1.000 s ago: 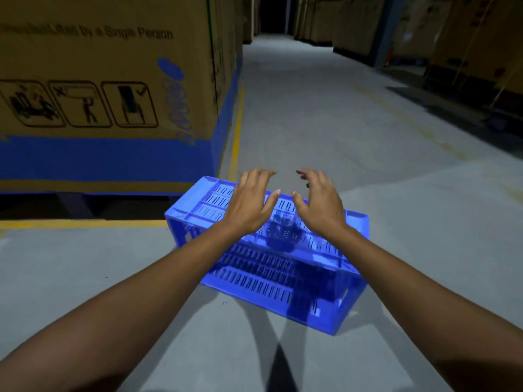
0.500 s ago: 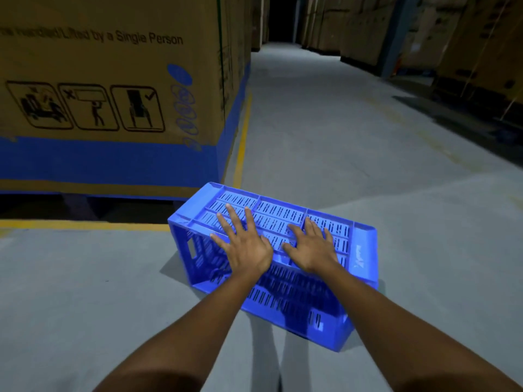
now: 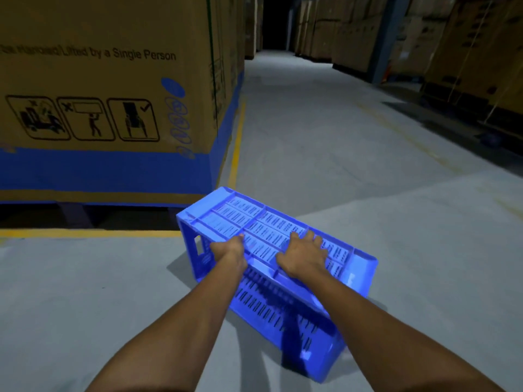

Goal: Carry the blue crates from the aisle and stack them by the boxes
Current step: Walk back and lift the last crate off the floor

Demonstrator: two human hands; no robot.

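One blue slatted crate (image 3: 243,212) lies upside down on the grey floor, its ribbed bottom facing up, just in front of the corner of a big cardboard box (image 3: 113,80). Both my hands are on that upturned bottom. My left hand (image 3: 229,249) sits near the crate's left end with its fingers curled down onto a rib. My right hand (image 3: 304,255) lies flat near the middle, fingers spread over the slats. A handle hole shows in the crate's left end wall.
The cardboard box has a blue band and stands on a dark pallet (image 3: 70,217) behind a yellow floor line (image 3: 85,233). The concrete aisle (image 3: 311,137) runs ahead between rows of stacked boxes (image 3: 467,52).
My hands came down from hovering above the crate onto its bottom. The left hand's fingers have since curled shut on it. The view moved closer to the crate and the box.
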